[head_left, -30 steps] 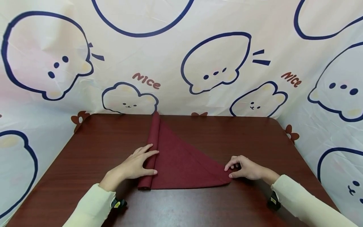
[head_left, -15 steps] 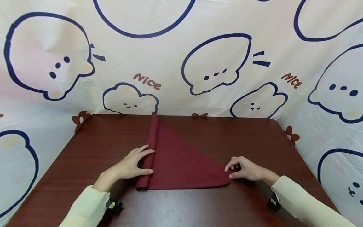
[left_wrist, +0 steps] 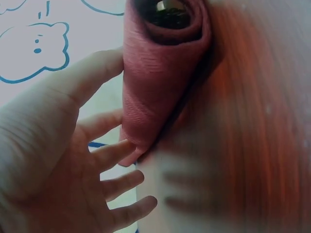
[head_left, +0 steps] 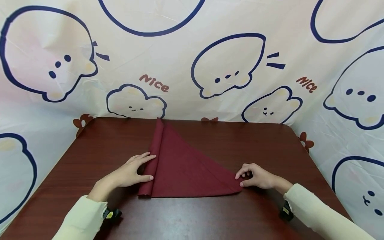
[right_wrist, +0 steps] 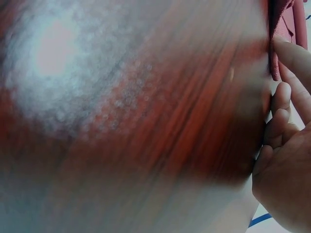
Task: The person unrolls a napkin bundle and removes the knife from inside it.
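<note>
A dark red cloth (head_left: 192, 170) lies on the table, its left side rolled into a long tube (head_left: 153, 150) and the rest a flat triangle. My left hand (head_left: 129, 173) rests on the roll's near half, fingers spread and thumb reaching over it. In the left wrist view, the roll's end (left_wrist: 194, 36) shows spiral layers around something dark and shiny; the left hand (left_wrist: 73, 131) is beside it with fingers extended. My right hand (head_left: 261, 176) holds the cloth's right corner with thumb and index finger, other fingers curled. The right wrist view shows the cloth edge (right_wrist: 279, 29) at those fingertips.
The dark brown wooden table (head_left: 192, 220) reflects light near its front. A pale curtain (head_left: 180, 60) printed with blue-outlined cartoon figures hangs behind and along both sides. Small dark devices sit on the left wrist (head_left: 111, 214) and right wrist (head_left: 286, 211).
My left hand has moved left together with the roll, and more flat cloth shows to its right. The right hand stays at the corner.
</note>
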Tool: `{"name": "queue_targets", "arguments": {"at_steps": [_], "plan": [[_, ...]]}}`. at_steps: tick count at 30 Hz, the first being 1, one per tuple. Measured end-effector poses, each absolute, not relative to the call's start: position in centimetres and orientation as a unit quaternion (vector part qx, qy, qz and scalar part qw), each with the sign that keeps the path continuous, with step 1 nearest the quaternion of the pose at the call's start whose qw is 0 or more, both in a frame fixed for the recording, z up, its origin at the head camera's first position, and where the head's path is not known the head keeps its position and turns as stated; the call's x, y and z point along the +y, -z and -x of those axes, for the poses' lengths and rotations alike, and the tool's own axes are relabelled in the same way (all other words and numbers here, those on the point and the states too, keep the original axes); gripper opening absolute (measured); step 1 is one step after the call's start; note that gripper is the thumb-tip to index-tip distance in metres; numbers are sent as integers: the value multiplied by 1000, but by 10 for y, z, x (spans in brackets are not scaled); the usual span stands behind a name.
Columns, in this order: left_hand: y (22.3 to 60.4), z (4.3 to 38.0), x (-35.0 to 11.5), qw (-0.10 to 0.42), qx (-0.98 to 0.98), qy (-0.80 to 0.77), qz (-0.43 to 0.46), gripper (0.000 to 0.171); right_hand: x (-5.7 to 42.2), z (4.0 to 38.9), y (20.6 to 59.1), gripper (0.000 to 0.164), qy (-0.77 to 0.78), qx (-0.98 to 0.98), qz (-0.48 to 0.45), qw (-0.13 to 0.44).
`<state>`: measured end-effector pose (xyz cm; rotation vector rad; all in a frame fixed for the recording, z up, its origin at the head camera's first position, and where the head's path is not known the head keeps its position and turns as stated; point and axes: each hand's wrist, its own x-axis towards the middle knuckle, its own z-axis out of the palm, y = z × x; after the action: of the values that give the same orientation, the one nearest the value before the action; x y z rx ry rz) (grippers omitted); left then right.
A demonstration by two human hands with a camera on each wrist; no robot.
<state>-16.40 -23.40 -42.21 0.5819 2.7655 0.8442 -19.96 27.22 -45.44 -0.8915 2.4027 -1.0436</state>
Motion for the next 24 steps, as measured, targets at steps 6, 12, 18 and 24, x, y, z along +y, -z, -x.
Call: {"name": "queue_targets", "arguments": {"at_steps": [6,12,18,24], "plan": [[421,161,-244,101,937,-278,-184,76,272,201,457,16,367,856,315,185],[427,160,-250,96,939,-278,-177,75,273,200,456,17,368,855,316,182],[430,159,-255,89,940,-281,-174,74,272,201,456,15,369,852,330,170],[432,159,-254,87,937,-290,-172,75,273,201,457,16,367,856,323,171]]}}
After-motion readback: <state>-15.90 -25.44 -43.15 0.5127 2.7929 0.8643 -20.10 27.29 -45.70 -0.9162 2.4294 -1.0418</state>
